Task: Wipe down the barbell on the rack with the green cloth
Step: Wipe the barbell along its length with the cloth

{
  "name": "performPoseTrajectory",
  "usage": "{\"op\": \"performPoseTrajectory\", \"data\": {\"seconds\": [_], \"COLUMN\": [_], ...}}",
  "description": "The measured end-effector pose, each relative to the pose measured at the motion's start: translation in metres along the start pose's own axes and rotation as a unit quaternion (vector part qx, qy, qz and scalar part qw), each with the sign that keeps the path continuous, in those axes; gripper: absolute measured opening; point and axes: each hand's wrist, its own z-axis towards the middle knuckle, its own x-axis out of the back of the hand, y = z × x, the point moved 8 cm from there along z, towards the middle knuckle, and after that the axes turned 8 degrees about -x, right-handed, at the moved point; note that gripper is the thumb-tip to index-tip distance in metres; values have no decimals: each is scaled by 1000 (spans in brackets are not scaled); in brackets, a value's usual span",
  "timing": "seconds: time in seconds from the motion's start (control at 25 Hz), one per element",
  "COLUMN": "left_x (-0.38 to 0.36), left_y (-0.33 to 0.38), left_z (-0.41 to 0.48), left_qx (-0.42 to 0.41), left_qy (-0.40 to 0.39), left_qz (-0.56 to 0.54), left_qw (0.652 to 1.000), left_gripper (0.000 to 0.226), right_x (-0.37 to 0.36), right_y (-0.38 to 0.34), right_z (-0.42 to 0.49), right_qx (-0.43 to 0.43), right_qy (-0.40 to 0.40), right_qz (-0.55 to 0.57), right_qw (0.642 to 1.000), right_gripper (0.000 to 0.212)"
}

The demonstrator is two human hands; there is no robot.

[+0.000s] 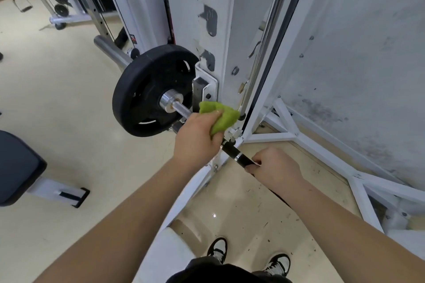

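Observation:
The barbell [181,109] lies across the white rack [220,57], its silver shaft running from a black weight plate [147,91] toward me. My left hand [195,137] grips the green cloth [220,117] bunched around the shaft just beside the rack's hook. My right hand [273,165] is curled around the black handle section [232,150] of the bar, nearer to me. The stretch of bar under the cloth is hidden.
A dark padded bench [18,167] stands at the left. The rack's white base frame [322,151] spreads over the floor to the right, beside a scuffed wall [368,64]. My shoes [248,257] are below. More gym machines [69,2] stand at the far left.

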Motion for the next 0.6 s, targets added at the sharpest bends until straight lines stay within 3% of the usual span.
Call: {"op": "performPoseTrajectory", "data": {"seconds": [0.04, 0.12, 0.2, 0.28, 0.4, 0.48, 0.6], "left_x": [-18, -46, -61, -85, -117, -107, -76], "left_y": [-5, -11, 3, 41, 89, 60, 20], "left_z": [7, 19, 29, 22, -18, -8, 21], "left_qx": [-44, -52, -20, -54, -182, -156, -107], "left_qy": [-70, -168, -249, -307, -323, -307, -208], "left_qz": [87, 195, 232, 211, 119, 118, 180], "left_qw": [993, 965, 940, 927, 921, 931, 956], "left_gripper": [34, 29, 25, 22, 19, 23, 23], "right_x": [1, -2, -5, -8, -6, -2, -1], "right_y": [8, 25, 42, 58, 83, 95, 102], "right_z": [-2, -8, -17, -28, -37, -42, -46], "right_qx": [-4, -15, -32, -54, -78, -87, -109], "right_qy": [5, -5, -21, -29, -32, -28, -39], "right_qz": [-12, -38, -44, -27, -8, -1, 11], "right_qw": [1000, 999, 998, 998, 996, 996, 993], "right_gripper": [36, 33, 20, 23, 30, 42, 22]}}
